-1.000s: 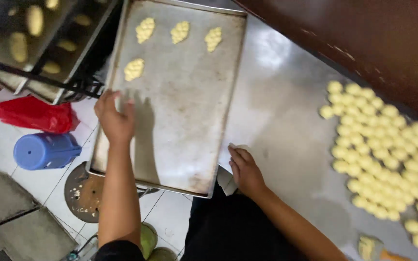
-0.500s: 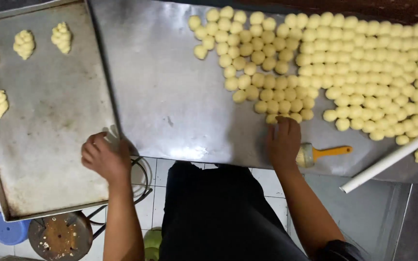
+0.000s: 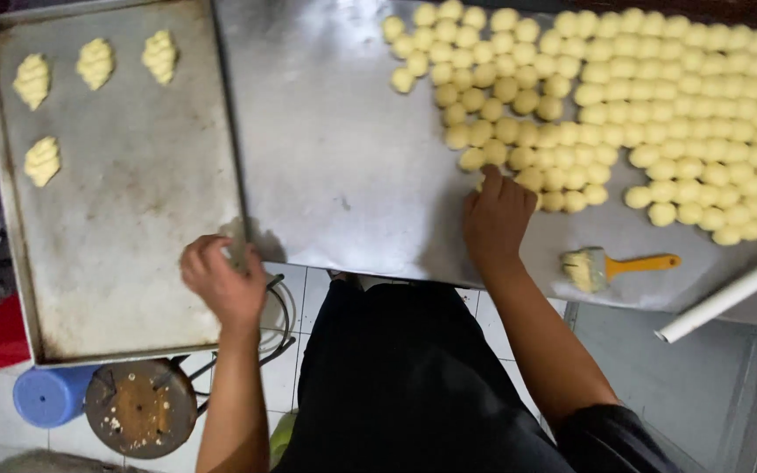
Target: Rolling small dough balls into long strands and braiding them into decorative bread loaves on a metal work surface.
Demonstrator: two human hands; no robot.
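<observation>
My left hand is curled, fingers bent inward, forearm running straight down toward me. My right hand lies palm down, fingers reaching forward, arm angled off to my right.

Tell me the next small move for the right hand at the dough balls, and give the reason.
Probably pinch up the nearest ball: the right hand already rests at the near edge of the dough balls, while the baking tray, steadied by the left hand, holds only four shaped pieces.

Steel table — baking tray, dough balls, yellow-handled brush, white pipe.
</observation>
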